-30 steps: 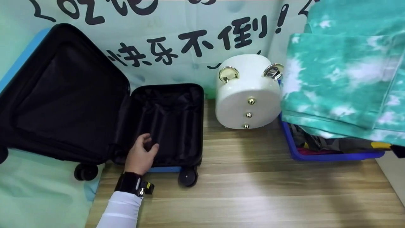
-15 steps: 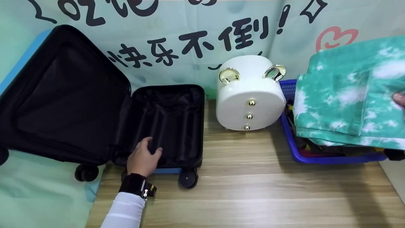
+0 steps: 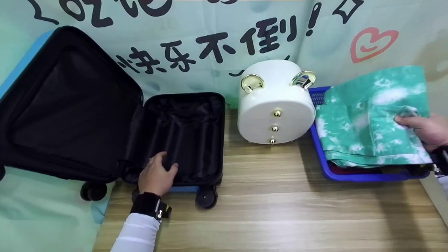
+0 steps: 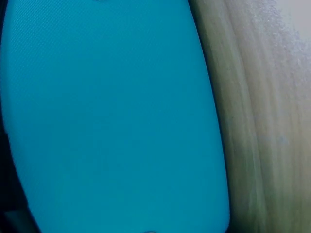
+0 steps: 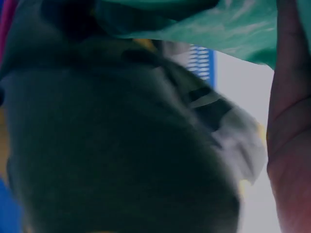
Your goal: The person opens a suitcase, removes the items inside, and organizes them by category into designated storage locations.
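A folded green-and-white tie-dye cloth [image 3: 353, 129] lies over the blue basket [image 3: 371, 177] in the head view. My right hand [image 3: 428, 129] pinches its right side, thumb on top and the other fingers hidden beneath. In the right wrist view the cloth [image 5: 243, 34] hangs over dark grey clothing [image 5: 121, 145], with part of my hand [image 5: 296, 136] at the right edge. On the left, an open suitcase [image 3: 196, 140] shows its black lining. My left hand [image 3: 157, 176] rests at its near rim, fingers relaxed; the left wrist view shows the blue shell [image 4: 116, 116].
Between suitcase and basket stands a white rounded box [image 3: 276, 120] with gold rings and knobs. The suitcase lid [image 3: 73, 112] leans back at the left, near a printed backdrop [image 3: 210, 21]. Suitcase wheels [image 3: 206, 196] face the near side of the wooden table [image 3: 266, 210].
My right hand has come into view and the cloth has moved down and away from the camera, onto the basket. My left hand has shifted slightly at the suitcase rim.
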{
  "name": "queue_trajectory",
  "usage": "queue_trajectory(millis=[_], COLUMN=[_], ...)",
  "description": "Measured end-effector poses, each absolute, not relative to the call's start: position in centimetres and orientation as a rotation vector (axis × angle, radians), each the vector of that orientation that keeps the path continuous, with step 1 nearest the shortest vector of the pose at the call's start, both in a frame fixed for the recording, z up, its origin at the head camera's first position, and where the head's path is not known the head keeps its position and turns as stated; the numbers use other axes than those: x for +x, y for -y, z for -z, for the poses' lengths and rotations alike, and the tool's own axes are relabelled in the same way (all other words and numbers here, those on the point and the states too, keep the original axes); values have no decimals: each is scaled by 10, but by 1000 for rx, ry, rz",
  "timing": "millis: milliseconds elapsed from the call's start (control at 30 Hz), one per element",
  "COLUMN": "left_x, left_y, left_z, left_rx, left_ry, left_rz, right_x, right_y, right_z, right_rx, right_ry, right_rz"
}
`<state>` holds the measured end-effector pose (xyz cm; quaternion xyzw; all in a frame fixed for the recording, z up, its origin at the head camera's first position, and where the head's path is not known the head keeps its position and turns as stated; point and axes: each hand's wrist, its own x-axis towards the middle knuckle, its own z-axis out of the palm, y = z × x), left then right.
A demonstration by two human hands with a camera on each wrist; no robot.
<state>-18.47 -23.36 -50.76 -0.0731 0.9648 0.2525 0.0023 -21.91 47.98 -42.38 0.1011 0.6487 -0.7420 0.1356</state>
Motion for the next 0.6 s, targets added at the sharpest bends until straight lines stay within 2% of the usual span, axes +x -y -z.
queue_trajectory(millis=[100, 267, 367, 500, 600], left_x=[-184, -183, -182, -183, -183], left_y=[235, 237, 237, 238, 238], left_z=[508, 509, 510, 510, 510], left_rx=[-231, -221, -218, -213, -213], left_ry=[-3032, -3039, -3038, -3040, -3043], left_rz=[-791, -799, -798, -791, -786], right_x=[-225, -236, -236, -233, -231], right_y=[-470, -458, -456, -456, -457], right_z=[428, 426, 420, 415, 415], right_rx=[347, 314, 404, 567, 571], right_ry=[-2076, -2683, -2863, -2930, -2916], right_rz=[2008, 1313, 1012, 816, 745])
